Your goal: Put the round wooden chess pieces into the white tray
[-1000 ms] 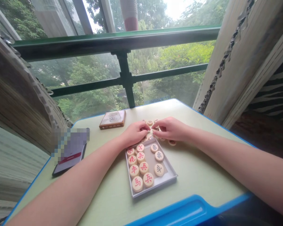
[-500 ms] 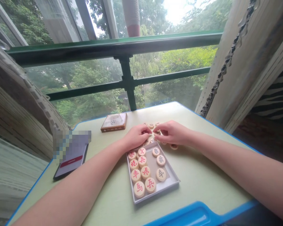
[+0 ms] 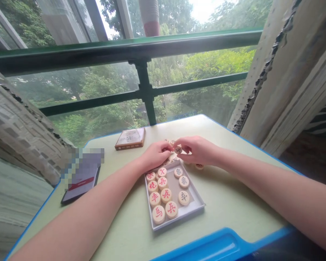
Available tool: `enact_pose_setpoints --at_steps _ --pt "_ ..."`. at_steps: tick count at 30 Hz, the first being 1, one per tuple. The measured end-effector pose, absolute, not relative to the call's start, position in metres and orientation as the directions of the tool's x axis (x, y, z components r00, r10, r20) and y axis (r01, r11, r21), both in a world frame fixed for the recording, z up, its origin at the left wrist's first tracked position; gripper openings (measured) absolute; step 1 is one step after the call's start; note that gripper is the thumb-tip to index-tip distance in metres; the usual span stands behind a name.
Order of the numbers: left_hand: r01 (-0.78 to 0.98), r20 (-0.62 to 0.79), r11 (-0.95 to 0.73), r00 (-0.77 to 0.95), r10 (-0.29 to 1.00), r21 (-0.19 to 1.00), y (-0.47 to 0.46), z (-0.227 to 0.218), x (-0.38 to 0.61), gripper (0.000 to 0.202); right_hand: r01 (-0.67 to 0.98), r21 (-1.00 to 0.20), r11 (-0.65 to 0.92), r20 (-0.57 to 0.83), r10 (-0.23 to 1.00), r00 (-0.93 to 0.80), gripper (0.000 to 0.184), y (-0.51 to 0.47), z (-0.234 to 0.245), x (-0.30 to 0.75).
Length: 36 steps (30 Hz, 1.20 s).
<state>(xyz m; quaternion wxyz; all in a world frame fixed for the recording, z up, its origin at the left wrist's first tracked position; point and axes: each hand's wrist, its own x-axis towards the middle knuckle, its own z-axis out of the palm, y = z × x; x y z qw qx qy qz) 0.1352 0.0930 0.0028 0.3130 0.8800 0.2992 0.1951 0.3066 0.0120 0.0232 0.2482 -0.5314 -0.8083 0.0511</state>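
A round wooden Chinese chess piece (image 3: pixel 178 149) with a dark character is tilted up between the thumb and fingers of my right hand (image 3: pixel 197 149). Close beside it, my left hand (image 3: pixel 158 154) is closed with its fingertips bent together; what they hold, if anything, is hidden. Loose pieces (image 3: pixel 175 159) lie under and around both hands, partly covered by them. Nearer to me is a shallow white box tray (image 3: pixel 197 209). Red-lettered pieces (image 3: pixel 166 195) fill its left side in two columns, and three dark-lettered pieces (image 3: pixel 184 198) sit along its right side.
The box lid (image 3: pixel 130 138) lies at the back of the pale green table (image 3: pixel 233 195). A phone (image 3: pixel 83 181), partly blurred out, is at the left edge. Another piece (image 3: pixel 199 166) rests beneath my right wrist. Behind the table stand a green window rail (image 3: pixel 141 45) and curtains.
My right hand has a piece gripped and raised, its face turned toward me. My left hand stays close to the loose pieces. The whole view has shifted slightly.
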Motion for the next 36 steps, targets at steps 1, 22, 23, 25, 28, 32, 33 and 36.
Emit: enact_pose_setpoints --at_steps 1,22,23,25,28,32,33,36 --pt "0.405 0.154 -0.625 0.746 0.648 0.667 0.093 0.003 0.135 0.019 0.826 -0.342 0.448 0.366 0.873 -0.323 0.023 0.013 0.022 0.308" --pt "0.374 0.132 -0.602 0.765 0.63 0.705 0.093 0.006 0.131 0.022 0.692 -0.401 0.601 0.192 0.793 -0.578 0.033 -0.01 0.039 0.292" --pt "0.375 0.13 -0.598 0.763 0.633 0.708 0.093 0.006 0.131 0.022 0.686 -0.416 0.597 0.171 0.793 -0.585 0.033 -0.011 0.04 0.292" --pt "0.387 0.12 -0.587 0.756 0.644 0.711 0.093 0.006 0.131 0.024 0.686 -0.435 0.584 0.126 0.793 -0.596 0.032 -0.013 0.04 0.29" --pt "0.396 0.12 -0.577 0.743 0.658 0.714 0.093 0.005 0.13 0.024 0.664 -0.436 0.607 0.123 0.771 -0.625 0.028 -0.016 0.042 0.285" --pt "0.378 0.139 -0.584 0.744 0.653 0.718 0.094 0.003 0.13 0.023 0.613 -0.423 0.667 0.18 0.725 -0.665 0.021 -0.021 0.046 0.28" --pt "0.377 0.14 -0.584 0.745 0.653 0.719 0.095 0.003 0.13 0.022 0.61 -0.421 0.672 0.182 0.721 -0.669 0.02 -0.022 0.047 0.279" --pt "0.388 0.125 -0.562 0.733 0.668 0.73 0.095 0.003 0.13 0.023 0.61 -0.412 0.677 0.151 0.711 -0.686 0.02 -0.025 0.047 0.278"
